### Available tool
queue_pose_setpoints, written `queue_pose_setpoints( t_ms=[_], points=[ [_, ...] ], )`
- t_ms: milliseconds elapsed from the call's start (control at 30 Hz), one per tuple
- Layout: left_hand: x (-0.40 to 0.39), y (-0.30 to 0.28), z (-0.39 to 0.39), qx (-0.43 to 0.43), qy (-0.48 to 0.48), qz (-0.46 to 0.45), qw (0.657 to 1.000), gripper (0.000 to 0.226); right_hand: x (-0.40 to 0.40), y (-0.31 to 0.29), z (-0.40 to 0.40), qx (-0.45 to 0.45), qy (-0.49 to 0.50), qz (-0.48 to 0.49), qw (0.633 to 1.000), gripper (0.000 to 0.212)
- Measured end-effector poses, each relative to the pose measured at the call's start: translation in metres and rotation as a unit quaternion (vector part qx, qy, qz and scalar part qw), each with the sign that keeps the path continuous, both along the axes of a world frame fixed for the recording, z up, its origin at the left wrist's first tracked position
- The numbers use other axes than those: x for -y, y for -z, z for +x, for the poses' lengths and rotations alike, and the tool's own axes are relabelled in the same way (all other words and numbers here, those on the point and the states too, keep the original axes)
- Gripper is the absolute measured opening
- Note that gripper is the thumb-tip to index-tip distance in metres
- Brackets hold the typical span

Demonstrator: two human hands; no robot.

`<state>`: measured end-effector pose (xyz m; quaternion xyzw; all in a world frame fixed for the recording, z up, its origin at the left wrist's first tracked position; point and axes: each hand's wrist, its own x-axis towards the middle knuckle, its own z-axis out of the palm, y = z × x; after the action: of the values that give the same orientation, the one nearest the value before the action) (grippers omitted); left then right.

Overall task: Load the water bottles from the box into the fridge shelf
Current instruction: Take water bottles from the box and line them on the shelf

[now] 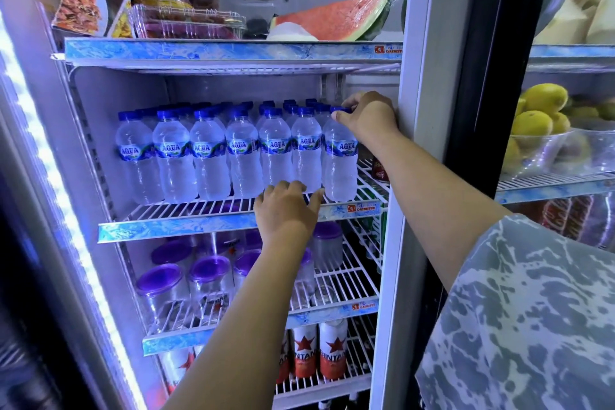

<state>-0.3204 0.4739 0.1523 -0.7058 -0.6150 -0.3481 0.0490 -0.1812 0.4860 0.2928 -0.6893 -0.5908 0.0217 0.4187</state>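
Water bottles [239, 156] rowed on white wire fridge shelf [186, 210], lit cooler

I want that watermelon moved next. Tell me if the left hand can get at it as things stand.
Probably yes. The left hand rests open at the front bottles on the shelf below, holding nothing. The watermelon lies near the front of the top shelf with nothing before it, though it is a reach upward.
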Motion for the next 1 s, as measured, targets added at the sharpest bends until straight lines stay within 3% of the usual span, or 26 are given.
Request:
queue_pose_setpoints(
  t_ms=[133, 367, 500, 567, 667, 733, 833, 1000],
  points=[
    [0.002, 0.013, -0.007, -0.075, -0.010, 0.042, 0.996, 0.055, 0.002, 0.002, -0.004, 0.007, 0.006, 0.008, 1.000, 0.033],
    [0.004, 0.015, -0.006, -0.097, -0.013, 0.056, 0.994, 0.052, 0.003, 0.000, -0.007, 0.029, 0.020, -0.013, 0.999, 0.035],
    [0.005, 0.012, -0.005, -0.103, -0.015, 0.032, 0.994, 0.053, 0.018, 0.012, -0.011, 0.033, 0.018, 0.037, 0.999, 0.046],
    [0.011, 0.009, -0.004, -0.081, -0.011, 0.020, 0.996, 0.047, 0.035, 0.021, -0.013, 0.017, 0.016, 0.082, 0.996, 0.049],
    [0.035, 0.007, -0.002, 0.037, 0.065, 0.107, 0.991, 0.025, 0.077, 0.041, -0.011, -0.040, 0.001, 0.162, 0.986, 0.037],
    [0.062, 0.013, 0.007, 0.143, 0.172, 0.150, 0.963, 0.017, 0.120, 0.062, -0.005, -0.086, -0.002, 0.214, 0.973, 0.026],
    [0.112, 0.025, 0.030, 0.309, 0.310, 0.090, 0.895, 0.009, 0.188, 0.099, 0.008, -0.142, 0.020, 0.272, 0.952, 0.019],
    [0.190, 0.060, 0.091, 0.379, 0.498, -0.063, 0.778, 0.013, 0.282, 0.163, 0.061, -0.167, 0.129, 0.264, 0.941, 0.016]
  ],
)
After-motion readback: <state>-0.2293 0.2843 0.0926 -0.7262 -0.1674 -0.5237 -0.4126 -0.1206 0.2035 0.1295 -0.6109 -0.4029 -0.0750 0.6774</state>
